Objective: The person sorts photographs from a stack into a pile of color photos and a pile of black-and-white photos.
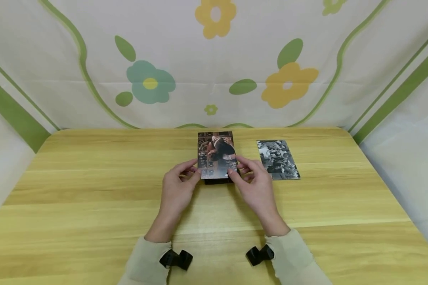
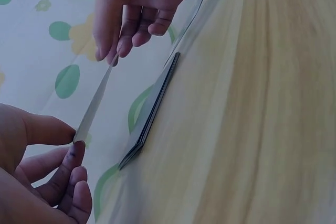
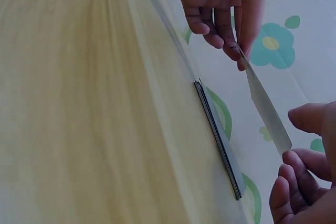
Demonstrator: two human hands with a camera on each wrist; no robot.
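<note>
A colour photo card (image 1: 217, 158), showing a dark-haired figure turned sideways, is held up above the table between both hands. My left hand (image 1: 178, 184) pinches its left edge between thumb and fingertips. At the opposite edge, my right hand (image 1: 253, 184) holds the card with curled fingers; its thumb (image 3: 307, 118) looks slightly lifted in the right wrist view. Beneath lies a thin stack of cards (image 2: 153, 106), mostly hidden from above, with its dark near edge (image 1: 217, 181) showing. The wrist views show the held card's pale underside (image 3: 265, 103), apart from the stack.
A black-and-white photo card (image 1: 278, 159) lies flat to the right of the stack, close to my right hand. The wooden table (image 1: 92, 221) ends at a flower-patterned cloth (image 1: 185, 51) behind. Small black devices (image 1: 178, 259) are strapped at both wrists.
</note>
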